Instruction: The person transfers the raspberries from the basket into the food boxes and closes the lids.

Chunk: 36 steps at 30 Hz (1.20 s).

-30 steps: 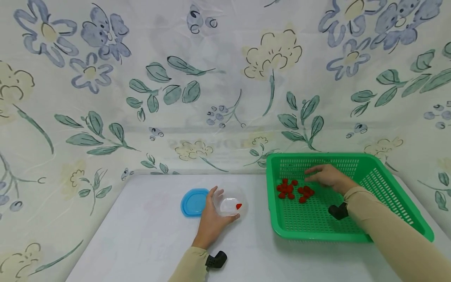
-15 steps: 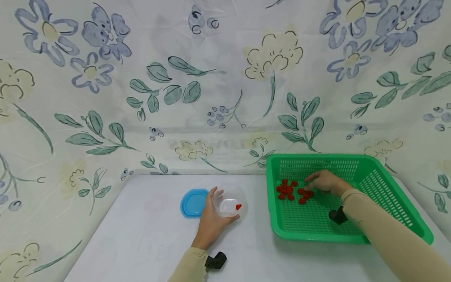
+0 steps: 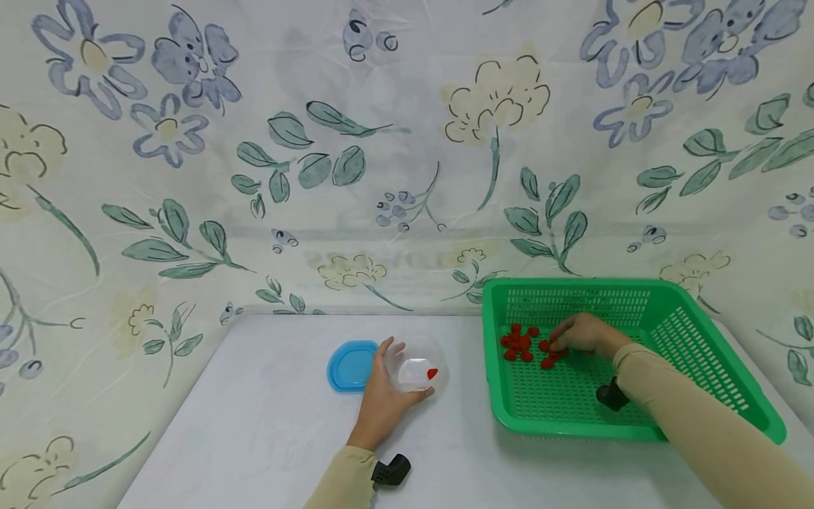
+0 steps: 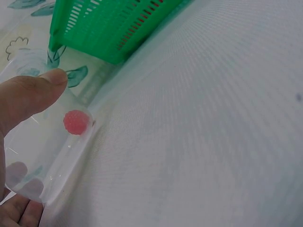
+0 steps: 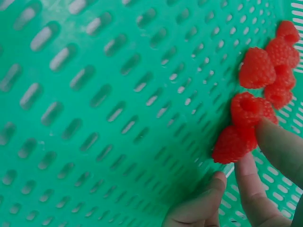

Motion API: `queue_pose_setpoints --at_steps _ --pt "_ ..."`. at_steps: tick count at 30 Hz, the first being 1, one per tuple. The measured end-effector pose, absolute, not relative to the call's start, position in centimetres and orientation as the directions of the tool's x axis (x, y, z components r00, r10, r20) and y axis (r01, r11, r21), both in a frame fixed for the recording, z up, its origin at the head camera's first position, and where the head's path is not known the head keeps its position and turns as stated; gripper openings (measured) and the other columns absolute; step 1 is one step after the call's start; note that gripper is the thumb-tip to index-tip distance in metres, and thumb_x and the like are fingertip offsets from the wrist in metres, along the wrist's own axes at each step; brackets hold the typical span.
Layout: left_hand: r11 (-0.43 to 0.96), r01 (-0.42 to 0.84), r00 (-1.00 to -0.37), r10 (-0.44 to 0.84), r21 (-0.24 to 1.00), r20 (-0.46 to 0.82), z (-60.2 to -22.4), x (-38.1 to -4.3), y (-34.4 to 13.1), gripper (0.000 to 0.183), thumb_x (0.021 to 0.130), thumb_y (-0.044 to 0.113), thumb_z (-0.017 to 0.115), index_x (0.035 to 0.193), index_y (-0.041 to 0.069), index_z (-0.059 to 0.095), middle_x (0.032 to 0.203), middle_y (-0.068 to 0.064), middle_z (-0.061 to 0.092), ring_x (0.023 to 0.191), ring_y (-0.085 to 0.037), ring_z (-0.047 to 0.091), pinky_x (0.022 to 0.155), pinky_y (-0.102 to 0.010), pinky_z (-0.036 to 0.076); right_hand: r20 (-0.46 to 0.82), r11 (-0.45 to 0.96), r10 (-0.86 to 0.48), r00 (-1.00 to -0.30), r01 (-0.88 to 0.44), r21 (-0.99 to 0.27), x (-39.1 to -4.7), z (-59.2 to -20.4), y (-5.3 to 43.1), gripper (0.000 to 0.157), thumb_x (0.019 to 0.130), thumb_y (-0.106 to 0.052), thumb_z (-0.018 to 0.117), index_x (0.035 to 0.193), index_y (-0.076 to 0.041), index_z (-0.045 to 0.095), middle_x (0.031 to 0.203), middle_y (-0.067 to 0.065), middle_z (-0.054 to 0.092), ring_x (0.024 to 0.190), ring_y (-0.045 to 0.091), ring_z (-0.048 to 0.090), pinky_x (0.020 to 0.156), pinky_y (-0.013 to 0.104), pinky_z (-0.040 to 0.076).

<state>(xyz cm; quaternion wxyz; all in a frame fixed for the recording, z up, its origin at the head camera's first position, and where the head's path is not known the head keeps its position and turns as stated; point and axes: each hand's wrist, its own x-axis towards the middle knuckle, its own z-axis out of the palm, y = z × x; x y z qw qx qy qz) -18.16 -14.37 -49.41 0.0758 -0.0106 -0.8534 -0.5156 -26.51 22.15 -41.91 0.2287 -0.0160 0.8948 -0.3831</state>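
Left hand [image 3: 384,406] grips a clear tub [image 3: 415,370], thumb and fingers curved around its sides; one raspberry [image 4: 76,122] lies inside. Right hand [image 3: 588,333] is inside the green basket [image 3: 572,411], fingers angled down, touching clustered raspberries [image 5: 229,145]; cannot tell whether it pinches any

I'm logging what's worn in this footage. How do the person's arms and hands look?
The left hand and right hand are gloveless. A long, plain beige fabric left sleeve and matching right sleeve reach the wrists. A small, angular black device sits at each wrist; no cable shows.
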Motion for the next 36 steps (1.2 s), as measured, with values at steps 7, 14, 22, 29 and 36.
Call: queue_pose_setpoints --at_steps 7,14,22,29,36 --pt "0.469 0.086 -0.990 -0.060 0.879 0.129 -49.5 -17.9 -14.3 0.107 0.071 0.025 0.094 0.153 0.014 0.027 0.149 -0.006 0.050 0.138 -0.034 0.042 0.110 -0.066 0.034 -0.404 0.739 -0.185 -0.896 0.144 -0.658 -26.4 -42.2 22.4 0.036 0.094 -0.013 0.067 0.123 0.008 0.065 0.121 0.026 0.062 0.107 0.037 0.057 0.077 0.042 0.053" --pt "0.463 0.077 -0.991 -0.063 0.883 0.120 -49.5 -17.6 -14.3 0.107 0.070 0.023 0.094 0.154 0.017 0.027 0.149 -0.005 0.050 0.137 -0.034 0.042 0.108 -0.066 0.035 -0.377 0.737 -0.196 -0.905 0.118 -0.666 -25.9 -42.1 22.4 0.035 0.097 -0.018 0.064 0.120 0.009 0.066 0.116 0.022 0.065 0.064 0.014 0.045 0.059 0.030 0.045" --pt "0.475 0.073 -0.992 -0.059 0.877 0.115 -49.4 -17.5 -14.4 0.107 0.071 0.024 0.093 0.154 0.017 0.026 0.149 -0.005 0.050 0.135 -0.034 0.044 0.105 -0.065 0.040 -0.353 0.707 -0.221 -0.909 0.100 -0.700 -25.7 -41.3 22.3 0.044 0.099 -0.022 0.063 0.126 0.012 0.061 0.114 0.026 0.065 0.067 0.019 0.047 0.069 0.037 0.047" --pt "0.476 0.078 -0.991 -0.057 0.876 0.119 -49.3 -17.4 -14.6 0.107 0.071 0.023 0.094 0.154 0.017 0.026 0.149 -0.006 0.050 0.136 -0.035 0.043 0.107 -0.066 0.037 -0.343 0.662 -0.259 -0.903 0.093 -0.744 -25.7 -40.2 21.7 0.053 0.101 -0.030 0.060 0.135 0.011 0.054 0.098 0.015 0.066 0.051 0.014 0.038 0.066 0.039 0.047" --pt "0.474 0.100 -0.990 -0.043 0.875 0.137 -49.3 -17.5 -14.9 0.106 0.071 0.024 0.093 0.153 0.016 0.026 0.148 -0.007 0.050 0.134 -0.034 0.045 0.109 -0.063 0.037 -0.336 0.627 -0.291 -0.896 0.086 -0.774 -25.0 -38.3 20.7 0.056 0.102 -0.038 0.058 0.138 0.006 0.054 0.143 0.033 0.046 0.124 0.050 0.049 0.097 0.056 0.048"
